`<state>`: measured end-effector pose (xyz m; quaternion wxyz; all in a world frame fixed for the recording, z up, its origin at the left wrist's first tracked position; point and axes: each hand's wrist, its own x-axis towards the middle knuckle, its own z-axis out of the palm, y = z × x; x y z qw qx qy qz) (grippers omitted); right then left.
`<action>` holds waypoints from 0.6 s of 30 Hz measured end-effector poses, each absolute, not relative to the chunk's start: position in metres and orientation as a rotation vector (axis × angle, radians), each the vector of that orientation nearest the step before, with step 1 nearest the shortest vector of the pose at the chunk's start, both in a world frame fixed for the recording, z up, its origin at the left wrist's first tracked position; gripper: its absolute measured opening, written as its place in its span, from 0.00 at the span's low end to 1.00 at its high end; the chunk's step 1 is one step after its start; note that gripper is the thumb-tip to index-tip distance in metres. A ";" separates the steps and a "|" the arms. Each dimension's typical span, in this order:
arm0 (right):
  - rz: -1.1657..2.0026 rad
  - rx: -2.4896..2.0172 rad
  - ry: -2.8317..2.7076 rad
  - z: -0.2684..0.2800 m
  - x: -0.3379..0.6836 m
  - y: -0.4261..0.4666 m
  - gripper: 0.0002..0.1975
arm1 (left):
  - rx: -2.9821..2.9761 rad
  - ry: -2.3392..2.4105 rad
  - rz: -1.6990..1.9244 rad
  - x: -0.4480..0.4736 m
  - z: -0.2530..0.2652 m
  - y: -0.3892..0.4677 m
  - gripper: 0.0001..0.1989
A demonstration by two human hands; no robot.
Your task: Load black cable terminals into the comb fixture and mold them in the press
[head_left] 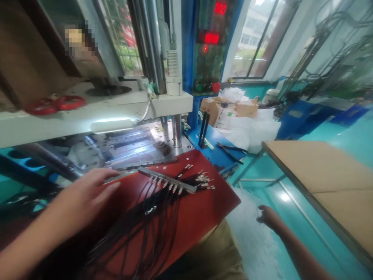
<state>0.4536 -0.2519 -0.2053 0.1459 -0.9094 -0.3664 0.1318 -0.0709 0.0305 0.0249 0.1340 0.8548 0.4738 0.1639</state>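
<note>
The left hand (91, 192) is by the left edge of the red board (204, 210), fingers loosely extended, gripping nothing visible; I cannot tell whether it touches the board. The right hand (267, 217) is off the board's right side, well apart from it, fingers curled; whether they grip the pale speck at their tips, I cannot tell. On the board lies the bar (167, 179), with cables (131, 212) trailing from its row of metal ends. Beyond the board are the pliers (233, 148) and press (163, 104).
</note>
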 end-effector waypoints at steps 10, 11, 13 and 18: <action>0.300 -1.969 -1.429 -0.004 0.326 -0.151 0.16 | 2.513 1.235 0.412 -0.045 0.025 0.018 0.14; 0.394 -1.852 -1.605 0.008 0.300 -0.138 0.16 | 2.507 1.228 0.414 -0.043 0.024 0.016 0.14; 0.463 -1.694 -1.888 0.014 0.258 -0.116 0.18 | 2.499 1.222 0.421 -0.040 0.023 0.010 0.13; 0.456 -1.640 -2.183 -0.003 0.229 -0.086 0.19 | 2.386 1.327 0.459 -0.055 0.033 -0.027 0.14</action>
